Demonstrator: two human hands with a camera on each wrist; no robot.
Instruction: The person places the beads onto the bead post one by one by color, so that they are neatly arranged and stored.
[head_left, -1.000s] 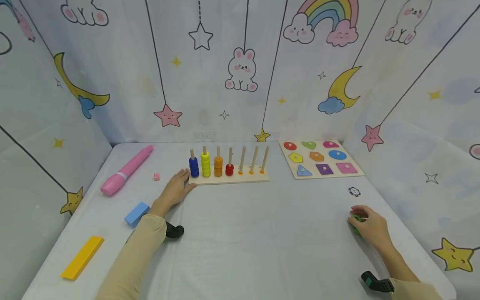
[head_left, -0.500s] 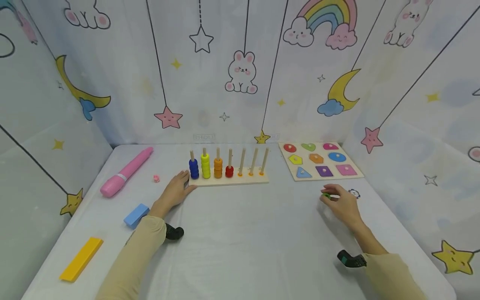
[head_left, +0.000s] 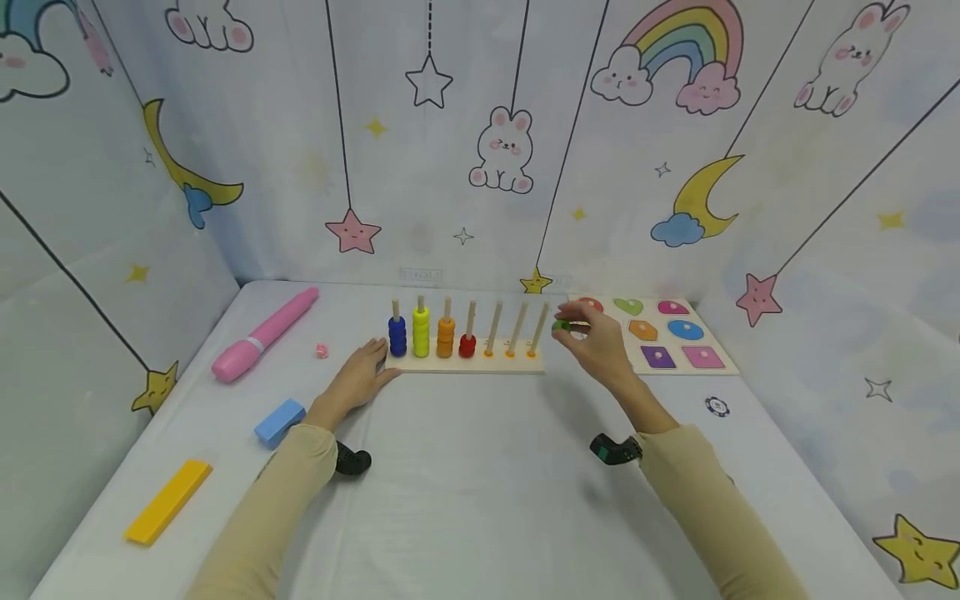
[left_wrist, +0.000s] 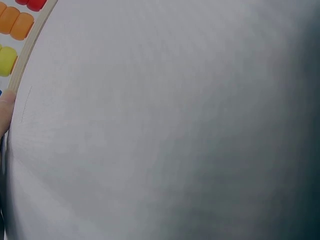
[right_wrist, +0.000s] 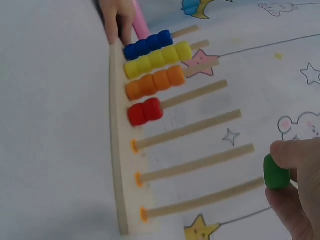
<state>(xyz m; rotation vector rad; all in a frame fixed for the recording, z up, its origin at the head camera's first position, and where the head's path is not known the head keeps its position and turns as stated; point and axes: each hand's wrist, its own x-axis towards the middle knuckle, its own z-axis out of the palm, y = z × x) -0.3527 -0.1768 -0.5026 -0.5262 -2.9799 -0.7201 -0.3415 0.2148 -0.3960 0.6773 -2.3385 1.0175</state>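
Observation:
My right hand (head_left: 600, 342) pinches a green bead (right_wrist: 276, 171) between thumb and fingertips. It hovers just right of the peg tops of a wooden bead counting rack (head_left: 487, 365). In the right wrist view the bead overlaps the tip of the end peg (right_wrist: 210, 198). Blue beads (head_left: 397, 337), yellow beads (head_left: 422, 333), orange beads (head_left: 446, 337) and red beads (head_left: 467, 346) sit on the left pegs; three pegs at the right are bare. At the rack's left end, my left hand (head_left: 352, 385) holds the base, its thumb (left_wrist: 6, 110) along the front edge.
Partly behind my right hand lies a shape puzzle board (head_left: 686, 354), with a round chip (head_left: 717, 407) nearer. On the left are a pink bat-like toy (head_left: 262, 335), a small pink piece (head_left: 322, 351), a blue block (head_left: 280, 423) and a yellow block (head_left: 168, 502).
My right hand has carried the green bead from the right side of the table, leftward and away from me, to the rack's right end. My left hand stays at the rack.

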